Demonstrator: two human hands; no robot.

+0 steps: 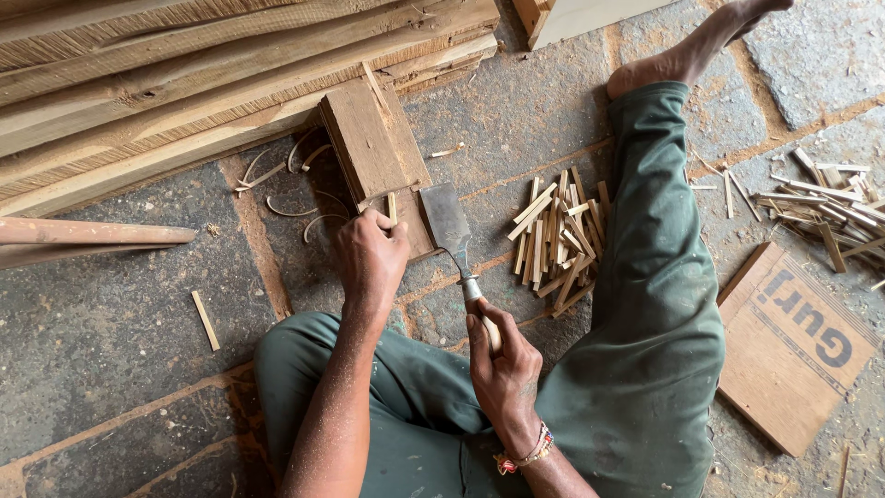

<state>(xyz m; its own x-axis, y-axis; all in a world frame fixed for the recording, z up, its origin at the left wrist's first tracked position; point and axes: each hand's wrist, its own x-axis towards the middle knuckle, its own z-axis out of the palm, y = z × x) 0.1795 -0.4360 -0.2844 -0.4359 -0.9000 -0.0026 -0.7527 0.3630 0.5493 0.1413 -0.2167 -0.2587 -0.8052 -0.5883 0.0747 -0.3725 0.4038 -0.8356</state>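
My left hand [371, 251] pinches a small wooden stick [392, 207], standing it upright on a worn wooden block [367, 138] on the stone floor. My right hand [501, 365] grips the pale handle of a broad flat-bladed chisel [446, 219]. Its blade rests on the block's near right edge, just beside the stick. I sit on the floor in green trousers [636, 304], one leg stretched out to the right.
A heap of short cut sticks [558, 235] lies right of the block. More sticks [834, 207] are scattered at far right, above a flat printed board [793, 346]. Long timber planks [203, 74] are stacked at top left. A loose stick [205, 320] lies on the left.
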